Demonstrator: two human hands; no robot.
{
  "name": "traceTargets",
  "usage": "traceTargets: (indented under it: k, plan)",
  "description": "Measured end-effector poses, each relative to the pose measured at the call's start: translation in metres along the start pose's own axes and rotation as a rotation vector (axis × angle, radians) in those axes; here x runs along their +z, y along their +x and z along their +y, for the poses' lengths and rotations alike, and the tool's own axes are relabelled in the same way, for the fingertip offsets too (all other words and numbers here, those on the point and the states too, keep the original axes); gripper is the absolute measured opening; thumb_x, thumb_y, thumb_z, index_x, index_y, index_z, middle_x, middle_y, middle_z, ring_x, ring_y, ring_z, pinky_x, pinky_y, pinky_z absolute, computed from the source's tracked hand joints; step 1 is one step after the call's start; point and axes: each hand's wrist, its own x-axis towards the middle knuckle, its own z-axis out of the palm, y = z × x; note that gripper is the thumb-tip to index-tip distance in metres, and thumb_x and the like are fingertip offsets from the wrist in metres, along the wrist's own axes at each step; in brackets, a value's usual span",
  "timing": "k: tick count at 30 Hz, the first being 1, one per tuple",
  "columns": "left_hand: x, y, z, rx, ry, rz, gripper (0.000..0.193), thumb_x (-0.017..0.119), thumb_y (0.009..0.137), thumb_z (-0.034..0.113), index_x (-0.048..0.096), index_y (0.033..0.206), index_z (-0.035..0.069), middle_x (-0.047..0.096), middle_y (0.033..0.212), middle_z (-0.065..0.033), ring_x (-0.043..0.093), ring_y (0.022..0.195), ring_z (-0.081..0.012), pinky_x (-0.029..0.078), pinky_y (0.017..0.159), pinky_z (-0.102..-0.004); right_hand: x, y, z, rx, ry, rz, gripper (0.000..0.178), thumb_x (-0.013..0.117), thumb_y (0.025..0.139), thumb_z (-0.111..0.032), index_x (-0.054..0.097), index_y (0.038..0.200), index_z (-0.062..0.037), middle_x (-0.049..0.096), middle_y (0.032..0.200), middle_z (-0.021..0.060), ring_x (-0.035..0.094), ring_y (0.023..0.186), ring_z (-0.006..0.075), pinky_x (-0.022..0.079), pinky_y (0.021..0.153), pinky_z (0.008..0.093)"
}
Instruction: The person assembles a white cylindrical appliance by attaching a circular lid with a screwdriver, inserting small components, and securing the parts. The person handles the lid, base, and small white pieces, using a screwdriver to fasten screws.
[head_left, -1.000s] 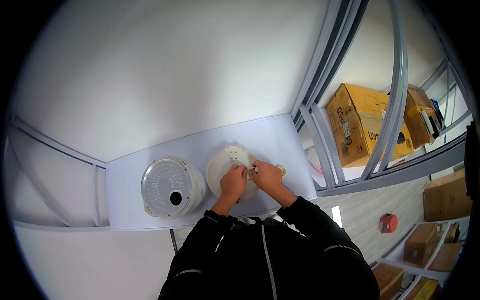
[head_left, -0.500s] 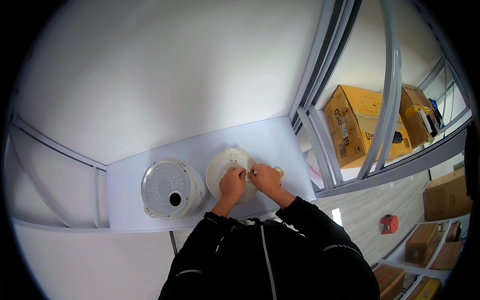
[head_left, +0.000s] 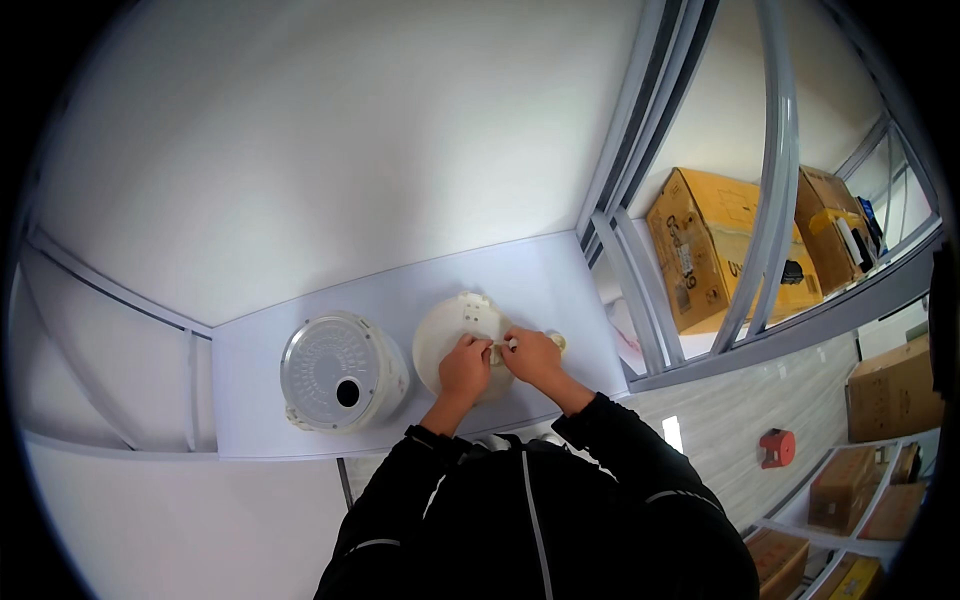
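Observation:
A round cream plastic lid-like part lies on the white table, with a tab and small holes at its far edge. My left hand is closed over its middle, thumb and fingertips pinched together. Close beside it, my right hand is also closed, fingertips meeting the left ones over the part. A small pale piece shows between the fingertips, too small to name. Just right of my right hand, a small cream-yellow piece is partly hidden. Left of the hands stands a white round appliance body with a metal disc and a dark round hole on top.
The white tabletop meets a white wall behind. Grey metal frame posts stand at the right, with a yellow carton beyond. A red stool is on the floor, near shelves with boxes.
The fingers have shifted only slightly, still together over the cream part. The whole view has tilted a little; nothing else has visibly moved.

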Motion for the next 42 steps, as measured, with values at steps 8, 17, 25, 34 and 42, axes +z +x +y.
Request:
traceTargets:
  k: [8,17,25,34,42]
  plan:
    - [-0.016,-0.007,0.002,-0.067,-0.032,-0.101,0.032,0.069,0.096,0.029,0.072,0.123,0.012,0.067,0.12,-0.0101,0.069,0.106,-0.0356,0.056,0.089,-0.0464,-0.061,-0.018,0.014,0.121,-0.084,0.059,0.04,0.068,0.089,-0.016,0.064,0.129,-0.013,0.058,0.125,0.0181,0.071,0.099,0.0412,0.059,0.086,0.0501]
    - [-0.018,-0.012,0.026,-0.087,0.015,-0.022,0.042,0.071,0.094,0.033,0.068,0.129,0.009,0.06,0.126,-0.0125,0.063,0.116,-0.0358,0.056,0.092,-0.049,-0.052,-0.018,0.056,0.17,-0.162,-0.109,0.045,0.068,0.088,-0.013,0.061,0.132,-0.0116,0.057,0.128,0.0185,0.069,0.106,0.0418,0.057,0.089,0.0516]
    - [-0.027,-0.019,0.069,-0.033,-0.274,-0.034,0.044,0.076,0.093,0.027,0.067,0.131,0.007,0.065,0.117,-0.0125,0.066,0.105,-0.0323,0.056,0.087,-0.0433,-0.073,-0.027,0.041,-0.106,0.21,-0.012,0.049,0.084,0.082,-0.018,0.065,0.126,-0.0107,0.063,0.117,0.013,0.07,0.1,0.0358,0.058,0.084,0.0439]
    - [-0.04,-0.02,0.123,0.065,-0.586,0.148,0.049,0.084,0.088,0.016,0.065,0.132,0.005,0.066,0.114,-0.0107,0.069,0.093,-0.0219,0.057,0.08,-0.0358,-0.117,-0.043,0.011,-0.498,0.53,0.161,0.05,0.083,0.078,0.001,0.067,0.124,-0.0078,0.061,0.105,0.0101,0.065,0.093,0.0273,0.054,0.078,0.0358]
    - [-0.041,-0.027,0.145,0.147,-0.602,0.292,0.051,0.085,0.084,0.001,0.066,0.131,-0.001,0.067,0.117,-0.0112,0.074,0.103,-0.0216,0.06,0.091,-0.0333,-0.138,-0.054,0.024,-0.57,0.689,0.023,0.048,0.076,0.081,0.008,0.064,0.125,-0.0078,0.06,0.106,0.0066,0.064,0.09,0.0184,0.052,0.077,0.0324]
